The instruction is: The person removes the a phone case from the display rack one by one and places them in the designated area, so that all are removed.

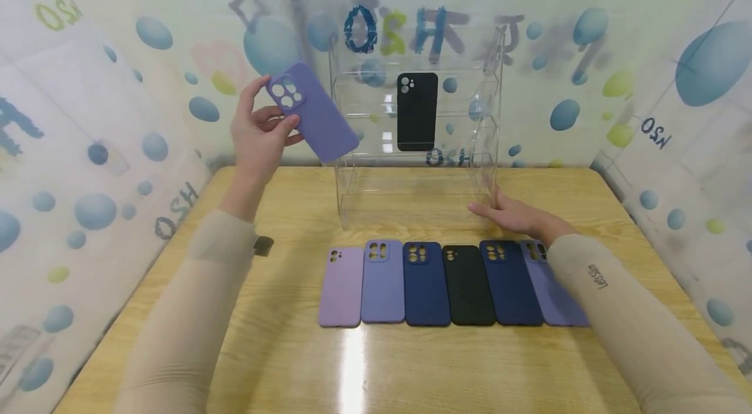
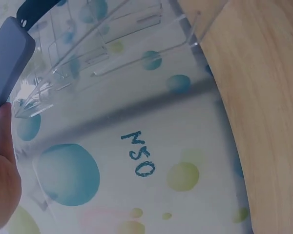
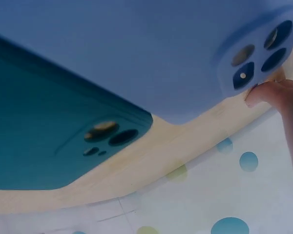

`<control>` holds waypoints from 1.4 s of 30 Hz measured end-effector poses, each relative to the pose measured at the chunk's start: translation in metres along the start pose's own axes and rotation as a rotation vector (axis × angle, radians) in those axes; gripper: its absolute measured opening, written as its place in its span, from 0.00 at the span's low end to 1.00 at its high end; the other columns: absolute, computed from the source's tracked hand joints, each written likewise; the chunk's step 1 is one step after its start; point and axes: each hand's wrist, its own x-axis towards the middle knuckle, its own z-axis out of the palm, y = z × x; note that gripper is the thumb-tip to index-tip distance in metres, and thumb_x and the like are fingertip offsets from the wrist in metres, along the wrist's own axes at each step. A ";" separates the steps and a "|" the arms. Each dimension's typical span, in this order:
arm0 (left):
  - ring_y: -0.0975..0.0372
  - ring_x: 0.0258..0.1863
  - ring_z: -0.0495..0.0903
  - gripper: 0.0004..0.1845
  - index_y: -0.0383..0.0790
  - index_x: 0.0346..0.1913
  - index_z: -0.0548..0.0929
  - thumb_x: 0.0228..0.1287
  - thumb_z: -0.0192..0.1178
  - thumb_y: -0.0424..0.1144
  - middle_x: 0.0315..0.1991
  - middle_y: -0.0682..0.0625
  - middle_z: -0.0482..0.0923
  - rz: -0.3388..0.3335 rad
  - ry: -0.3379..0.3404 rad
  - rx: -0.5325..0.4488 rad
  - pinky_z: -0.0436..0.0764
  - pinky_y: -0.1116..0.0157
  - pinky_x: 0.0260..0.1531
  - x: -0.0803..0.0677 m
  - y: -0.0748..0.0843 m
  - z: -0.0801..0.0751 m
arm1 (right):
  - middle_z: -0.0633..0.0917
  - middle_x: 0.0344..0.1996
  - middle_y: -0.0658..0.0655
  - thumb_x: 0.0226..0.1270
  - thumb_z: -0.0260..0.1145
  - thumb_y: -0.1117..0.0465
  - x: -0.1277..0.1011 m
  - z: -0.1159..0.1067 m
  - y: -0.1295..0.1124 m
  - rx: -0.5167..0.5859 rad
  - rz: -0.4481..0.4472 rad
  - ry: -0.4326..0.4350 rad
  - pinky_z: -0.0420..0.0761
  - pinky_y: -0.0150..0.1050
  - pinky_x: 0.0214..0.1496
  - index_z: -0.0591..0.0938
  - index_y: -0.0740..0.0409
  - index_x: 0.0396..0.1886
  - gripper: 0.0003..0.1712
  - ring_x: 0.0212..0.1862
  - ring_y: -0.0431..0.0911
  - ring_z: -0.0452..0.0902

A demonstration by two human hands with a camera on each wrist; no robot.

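My left hand (image 1: 261,130) holds a purple phone case (image 1: 320,117) by its camera end, thumb on the face and fingers along the edge. The case is tilted, in front of the left side of a clear tiered display stand (image 1: 411,187). In the left wrist view the same phone case (image 2: 10,61) shows edge-on beside the left hand (image 2: 2,190). My right hand (image 1: 517,215) grips the stand's lower right corner, its thumb across the front and fingers at the side panel. A black phone case (image 1: 417,113) stands upright on an upper tier.
A row of phone cases lies on the wooden table (image 1: 282,349): a pink one (image 1: 342,290), a light purple one (image 1: 384,290), navy and black ones, and another purple one (image 1: 561,296) partly under the right sleeve. A small dark piece (image 1: 264,245) lies near the left forearm.
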 end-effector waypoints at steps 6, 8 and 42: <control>0.63 0.33 0.92 0.39 0.56 0.74 0.75 0.64 0.71 0.22 0.34 0.52 0.89 -0.103 0.006 0.028 0.92 0.63 0.32 -0.019 -0.004 -0.027 | 0.36 0.86 0.73 0.78 0.47 0.22 -0.002 -0.002 -0.001 -0.022 0.021 -0.021 0.41 0.76 0.83 0.17 0.45 0.83 0.63 0.85 0.74 0.34; 0.64 0.33 0.91 0.40 0.56 0.76 0.73 0.66 0.69 0.22 0.33 0.54 0.89 -0.148 -0.020 0.088 0.92 0.63 0.33 -0.025 -0.005 -0.037 | 0.39 0.85 0.74 0.78 0.47 0.22 -0.003 -0.003 -0.001 -0.024 0.031 -0.023 0.41 0.76 0.83 0.18 0.46 0.84 0.63 0.85 0.74 0.36; 0.52 0.36 0.91 0.42 0.37 0.83 0.61 0.69 0.66 0.26 0.51 0.27 0.86 -0.698 -0.683 0.515 0.93 0.52 0.40 -0.119 -0.078 -0.111 | 0.53 0.83 0.76 0.79 0.45 0.23 -0.004 -0.010 -0.005 -0.158 0.038 -0.027 0.51 0.77 0.82 0.22 0.47 0.86 0.60 0.83 0.75 0.47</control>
